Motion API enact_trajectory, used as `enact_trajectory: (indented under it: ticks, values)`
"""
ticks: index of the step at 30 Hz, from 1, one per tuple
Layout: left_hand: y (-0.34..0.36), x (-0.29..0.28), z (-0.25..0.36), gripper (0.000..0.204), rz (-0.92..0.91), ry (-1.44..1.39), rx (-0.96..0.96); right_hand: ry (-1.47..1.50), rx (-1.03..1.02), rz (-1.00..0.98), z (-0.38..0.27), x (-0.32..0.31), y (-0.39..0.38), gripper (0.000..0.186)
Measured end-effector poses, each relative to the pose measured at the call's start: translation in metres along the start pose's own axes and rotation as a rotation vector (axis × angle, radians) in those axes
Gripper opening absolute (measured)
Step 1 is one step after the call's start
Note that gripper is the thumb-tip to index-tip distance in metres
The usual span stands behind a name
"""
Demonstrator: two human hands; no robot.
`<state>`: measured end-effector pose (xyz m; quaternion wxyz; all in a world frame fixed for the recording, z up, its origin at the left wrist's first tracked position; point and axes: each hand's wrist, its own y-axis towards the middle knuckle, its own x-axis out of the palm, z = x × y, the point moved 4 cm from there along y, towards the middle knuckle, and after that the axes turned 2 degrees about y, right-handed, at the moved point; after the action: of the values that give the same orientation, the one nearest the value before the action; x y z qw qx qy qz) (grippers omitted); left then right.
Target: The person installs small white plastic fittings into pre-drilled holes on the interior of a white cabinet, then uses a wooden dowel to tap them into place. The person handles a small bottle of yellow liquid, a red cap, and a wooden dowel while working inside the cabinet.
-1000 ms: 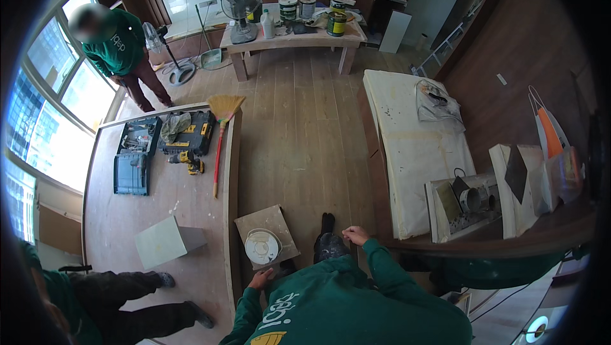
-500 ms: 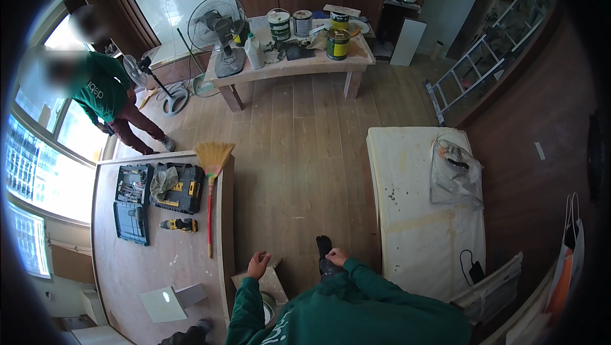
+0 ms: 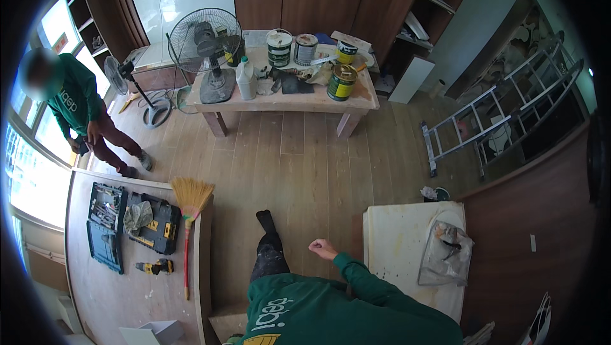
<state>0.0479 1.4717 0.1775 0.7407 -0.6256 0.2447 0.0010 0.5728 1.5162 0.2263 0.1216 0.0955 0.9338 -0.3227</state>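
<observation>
My right hand [image 3: 323, 249] hangs over the wooden floor in front of my body, its fingers curled in with nothing showing in them. It touches nothing; the white slab-topped platform [image 3: 382, 262] is the nearest thing on its right. My left hand is out of sight, behind or below my torso. One dark-socked foot [image 3: 266, 223] is stretched forward on the floor. On the left bench lie a broom [image 3: 189, 230] with a red handle, a yellow-black cordless drill [image 3: 154, 267], an open blue tool case [image 3: 105, 237] and a black case [image 3: 156, 225] with a cloth on it.
Ahead stands a low table [image 3: 280, 104] bearing several paint cans [image 3: 342, 82], a white jug [image 3: 245, 78] and a fan [image 3: 207, 46]. A co-worker [image 3: 83, 103] stands at the left window. A ladder [image 3: 496, 110] leans at the right. A plastic bag [image 3: 445, 253] lies on the platform.
I have moved forward, so the table and bench appear closer. My left hand has gone out of view. My right hand has moved away from my leg. The co-worker's hands have come together.
</observation>
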Motion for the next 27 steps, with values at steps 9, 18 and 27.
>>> enact_trajectory:
  ticks: [9, 18, 27]
  values:
    - [0.049, 0.065, 0.4, 0.053, 0.132, 0.436, 0.6, -0.015, 0.153, 0.089, -0.083, -0.185, 0.144, 0.033]
    - [-0.102, 0.222, 0.893, 0.043, -0.045, 0.323, 1.23, -0.097, -0.088, 0.249, -0.274, -0.421, 0.365, 0.03]
    - [-0.125, 0.37, 0.956, 0.04, -0.082, 0.185, 0.984, -0.838, -0.469, 0.076, -0.371, -0.563, 0.69, 0.029]
